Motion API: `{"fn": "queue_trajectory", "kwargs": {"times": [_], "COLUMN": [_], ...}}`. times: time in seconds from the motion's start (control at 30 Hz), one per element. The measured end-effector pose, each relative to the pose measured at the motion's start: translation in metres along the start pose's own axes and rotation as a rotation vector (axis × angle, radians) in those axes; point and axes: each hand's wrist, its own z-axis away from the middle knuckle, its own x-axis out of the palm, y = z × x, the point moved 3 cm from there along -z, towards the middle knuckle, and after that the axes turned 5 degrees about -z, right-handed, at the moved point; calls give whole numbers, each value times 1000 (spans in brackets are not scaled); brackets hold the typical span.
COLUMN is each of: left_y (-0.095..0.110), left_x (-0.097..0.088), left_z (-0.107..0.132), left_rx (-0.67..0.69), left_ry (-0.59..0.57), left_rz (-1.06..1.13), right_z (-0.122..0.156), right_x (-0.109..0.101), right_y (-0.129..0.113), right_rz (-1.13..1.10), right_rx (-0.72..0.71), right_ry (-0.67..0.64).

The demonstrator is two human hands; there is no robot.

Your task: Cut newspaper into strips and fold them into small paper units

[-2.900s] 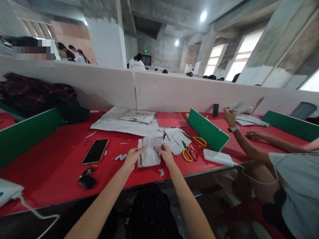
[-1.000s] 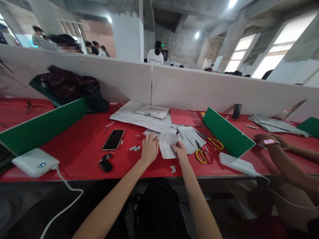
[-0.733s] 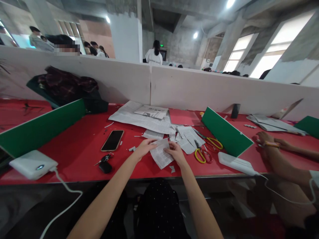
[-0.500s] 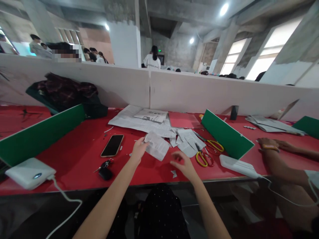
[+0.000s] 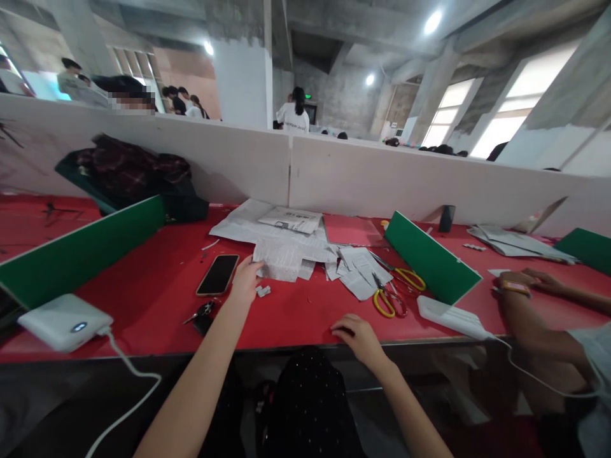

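Observation:
My left hand point(image 5: 245, 282) reaches forward over the red table point(image 5: 143, 299) and pinches the near corner of a printed paper piece point(image 5: 279, 259), which lies flat by the newspaper pile point(image 5: 267, 229). My right hand point(image 5: 359, 335) rests near the table's front edge with its fingers curled down over a small paper scrap; whether it grips the scrap is hidden. Several cut paper pieces point(image 5: 358, 270) lie to the right of the held piece. Two yellow-handled scissors point(image 5: 389, 299) lie beyond my right hand.
A phone point(image 5: 218, 275) and keys point(image 5: 200, 313) lie left of my left hand. A white power bank point(image 5: 64, 321) with cable sits at far left. Green dividers point(image 5: 429, 257) point(image 5: 81, 251) flank the area. Another person's arms point(image 5: 529, 305) rest at right.
My right hand let go of the paper and dropped back to the table's front edge. My left hand carried the paper forward and left and laid it down by the newspaper.

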Motion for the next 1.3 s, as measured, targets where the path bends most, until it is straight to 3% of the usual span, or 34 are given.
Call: {"fn": "queue_trajectory", "kwargs": {"times": [0.1, 0.23, 0.3, 0.4, 0.53, 0.7, 0.9, 1.2, 1.3], "left_y": [-1, -9, -15, -26, -35, -31, -22, -20, -21], "left_x": [3, 12, 19, 28, 32, 23, 15, 16, 19], "left_z": [2, 6, 9, 14, 16, 11, 7, 8, 5], "left_rx": [-24, -135, -190, -248, -241, -207, -197, -182, -187], "left_ry": [-23, -77, -113, -154, -132, -80, -41, -54, -77], "left_rz": [-17, -58, -63, -52, -27, -25, -20, -14, -20], "right_z": [-21, -55, -67, -74, -59, -11, 24, 30, 25], "right_x": [-27, -98, -109, -87, -34, -29, -15, -6, -6], "right_y": [4, 26, 31, 24, 1, -7, -6, -9, -12], "right_rz": [-42, 68, 110, 45, -155, 9, 199, 239, 143], "right_rx": [7, 97, 99, 114, 208, 71, -13, -61, -42], "right_ry": [-89, 334, 389, 408, 52, -135, -9, 65, 50]}}
